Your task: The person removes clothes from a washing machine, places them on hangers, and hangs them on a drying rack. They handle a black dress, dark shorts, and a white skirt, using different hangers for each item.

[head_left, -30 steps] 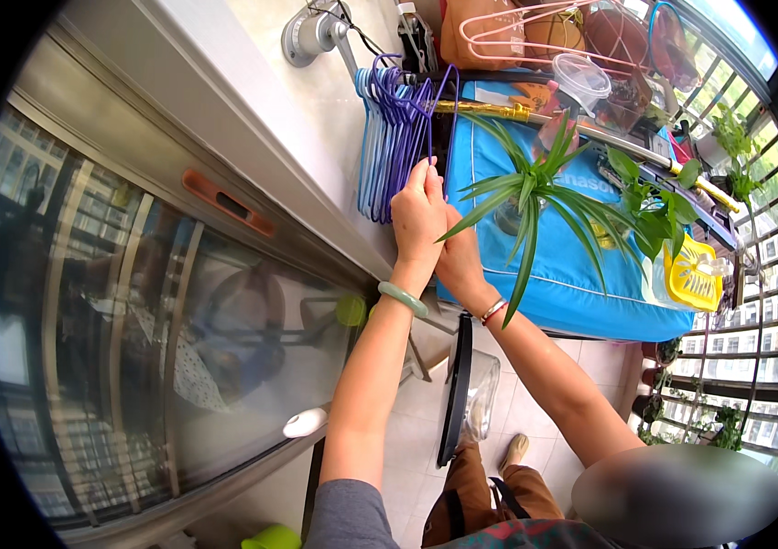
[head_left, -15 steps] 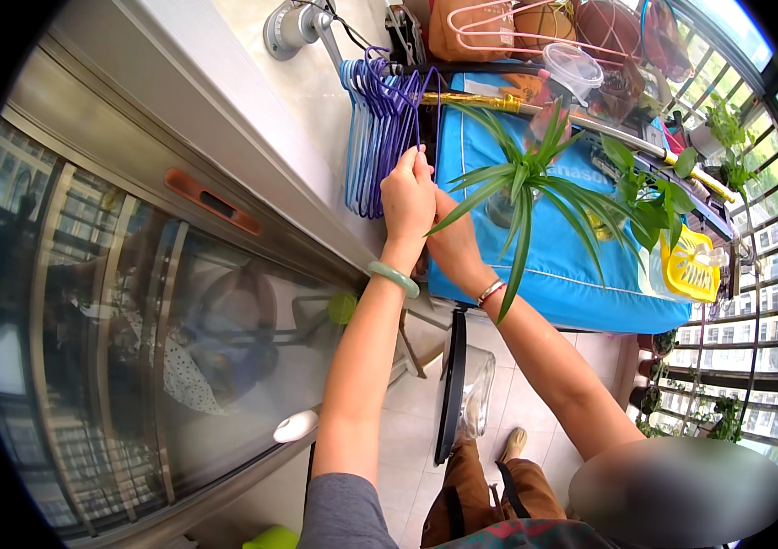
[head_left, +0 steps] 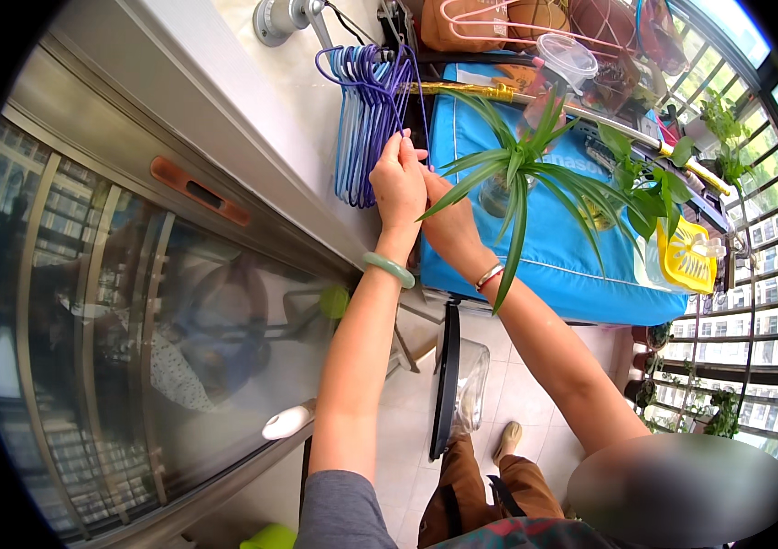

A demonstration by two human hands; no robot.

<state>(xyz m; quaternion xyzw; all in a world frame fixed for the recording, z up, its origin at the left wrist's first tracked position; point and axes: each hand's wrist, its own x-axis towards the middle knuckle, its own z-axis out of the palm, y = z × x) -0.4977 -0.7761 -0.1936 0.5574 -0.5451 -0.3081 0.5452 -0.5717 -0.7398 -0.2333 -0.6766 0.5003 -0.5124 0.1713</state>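
Note:
A bunch of blue and purple clothes hangers [head_left: 359,137] hangs along the pale wall, their hooks gathered at the top. At its right side my left hand [head_left: 398,188] is closed around the lower part of a purple hanger [head_left: 422,105], with thumb and fingers pinched near the bunch. My right hand [head_left: 450,220] is against the left one, its fingers curled at the same hanger and partly hidden by the left hand and a leaf. A spider plant [head_left: 522,165] in a glass jar stands just right of my hands.
A blue cloth-covered box [head_left: 545,284] bears the plants, a gold-and-silver pole [head_left: 490,91] and a yellow slotted basket [head_left: 686,256]. Pink hangers [head_left: 535,37] and pots lie behind. A sliding glass door [head_left: 224,311] borders the left, a railing [head_left: 773,274] the right.
Both hands stay together on the purple hanger. One purple hook now sticks out farther left over the bunch, and the hangers have shifted slightly. The whole view has moved a little.

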